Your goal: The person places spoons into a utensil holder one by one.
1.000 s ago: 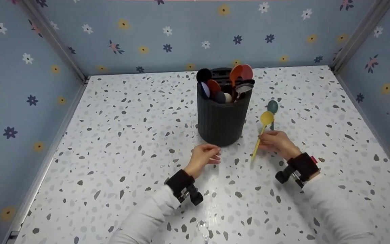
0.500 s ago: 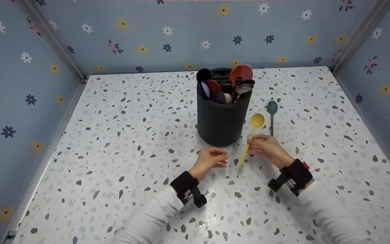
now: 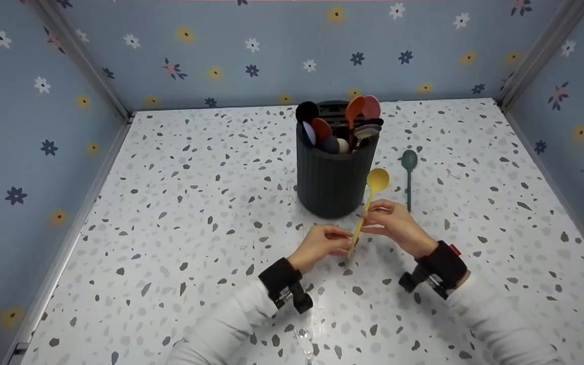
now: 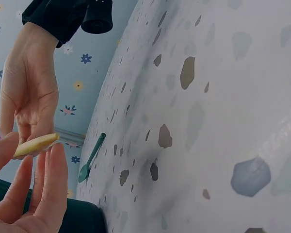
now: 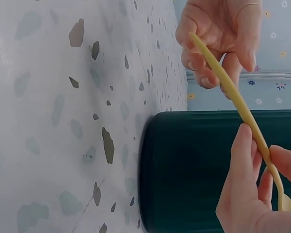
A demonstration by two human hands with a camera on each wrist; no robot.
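Note:
My right hand (image 3: 396, 225) pinches a yellow spoon (image 3: 377, 180) by the middle of its handle, with the bowl pointing up and away. In the right wrist view, the thumb and fingers lie on either side of the handle (image 5: 240, 104). My left hand (image 3: 322, 244) is at the lower end of the handle. Its thumb (image 5: 246, 46) stands apart from its fingers, and the handle's end crosses beside them; whether they touch it is unclear. Behind both hands stands a dark green ribbed holder (image 3: 330, 187) filled with several spoons and other utensils.
A dark green spoon (image 3: 409, 161) lies on the speckled white table (image 3: 195, 203), right of the holder. Blue flower-patterned panels (image 3: 271, 56) enclose the back and both sides. Each wrist wears a black strap with a small camera.
The right hand has carried the yellow spoon left, away from the green spoon and toward the holder's front. The left hand has moved right, up to the handle's lower end.

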